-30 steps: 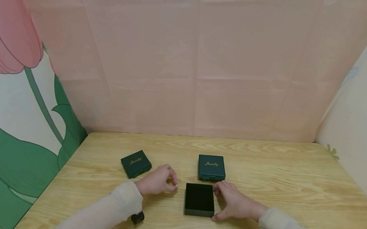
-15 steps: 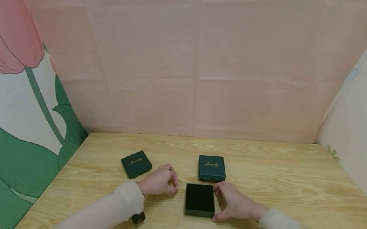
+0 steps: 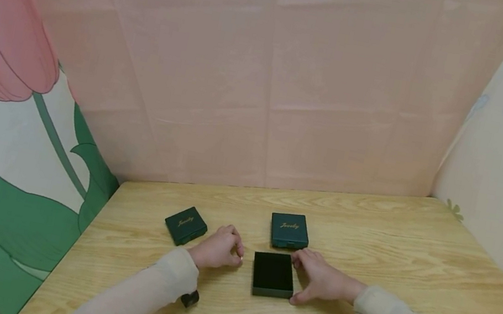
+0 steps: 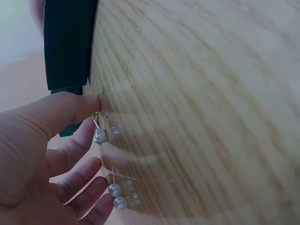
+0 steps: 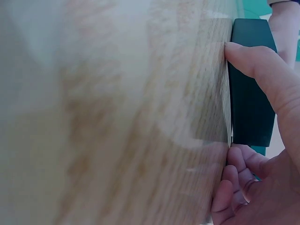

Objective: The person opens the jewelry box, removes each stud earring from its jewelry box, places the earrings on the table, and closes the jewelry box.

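Note:
My left hand (image 3: 217, 248) is low over the table, pinching a pearl stud earring (image 4: 101, 136) by its thin metal end between thumb and index finger. Below that pinch, two more pearls (image 4: 117, 196) lie on the table by the other fingertips. Just right of this hand stands a small dark green box (image 3: 271, 291), topless, its inside black. My right hand (image 3: 322, 279) spreads along the box's right side. Its thumb (image 5: 251, 58) is at the near corner, and the other fingers bend loosely by the far corner. Those fingers hold nothing.
A closed dark green box (image 3: 290, 231) with gold lettering sits right behind the topless box. Another lettered box (image 3: 186, 226) lies turned at an angle, behind the left hand. The wood-grain table (image 3: 385, 231) meets a pink cloth backdrop (image 3: 262, 97) at the back.

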Available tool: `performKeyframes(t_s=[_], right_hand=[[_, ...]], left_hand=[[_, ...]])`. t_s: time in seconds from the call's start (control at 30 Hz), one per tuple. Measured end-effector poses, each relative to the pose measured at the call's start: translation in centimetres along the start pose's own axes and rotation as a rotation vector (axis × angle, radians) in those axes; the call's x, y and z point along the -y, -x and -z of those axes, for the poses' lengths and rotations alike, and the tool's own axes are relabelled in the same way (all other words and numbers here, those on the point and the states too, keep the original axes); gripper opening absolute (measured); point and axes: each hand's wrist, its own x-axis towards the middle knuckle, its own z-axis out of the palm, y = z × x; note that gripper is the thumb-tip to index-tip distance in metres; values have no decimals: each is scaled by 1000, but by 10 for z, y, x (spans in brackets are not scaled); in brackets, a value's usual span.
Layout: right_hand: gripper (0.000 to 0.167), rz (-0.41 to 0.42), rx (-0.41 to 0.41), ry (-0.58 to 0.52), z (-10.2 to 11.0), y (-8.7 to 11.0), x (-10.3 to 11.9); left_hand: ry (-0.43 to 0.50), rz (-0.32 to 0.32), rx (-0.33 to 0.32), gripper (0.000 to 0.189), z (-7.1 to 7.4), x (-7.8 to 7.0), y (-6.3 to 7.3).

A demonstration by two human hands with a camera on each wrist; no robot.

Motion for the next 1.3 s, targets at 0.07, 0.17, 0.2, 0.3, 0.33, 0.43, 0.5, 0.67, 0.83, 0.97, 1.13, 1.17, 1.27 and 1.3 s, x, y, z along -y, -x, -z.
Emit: performKeyframes(t_s=[0.07,0.17,0.2,0.3,0.33,0.43,0.5,0.67,0.83,0.97,1.13,1.17,1.27,1.3], right_hand=[[77,-2,2,-1,0,0,0],[76,3,2,-3,1,-1,1],[76,3,2,-4,1,-1,1],[76,13,-1,-7,2,-1,3],[76,16,-2,-8,2,-1,3],[76,17,-1,-10,2,-1,3],[76,21,-1,-11,2,-1,3],[75,34,-5,-16,1,0,3],[77,9,0,-20,1,0,2],[78,-8,1,-15,0,0,1],[78,-9,3,-22,-1,0,2],[78,-9,4,-23,-1,0,2],[79,-15,3,-21,-1,0,2],[79,-16,2,-19,-1,0,2]], left_hand=[[3,2,3,15,1,-1,0],[2,6,7,16,2,-1,0],[3,9,10,15,2,-1,0],[2,16,15,15,3,-1,-1],[2,18,18,15,3,0,-1],[11,23,31,12,5,-1,-1],[21,29,45,13,9,-2,0],[99,69,29,39,30,-3,0],[174,119,-82,57,59,3,-2],[177,159,-147,70,79,17,-1],[136,240,-128,88,90,45,5],[103,263,-106,92,90,51,6],[-13,338,-11,104,86,67,13],[-63,368,26,108,84,72,15]])
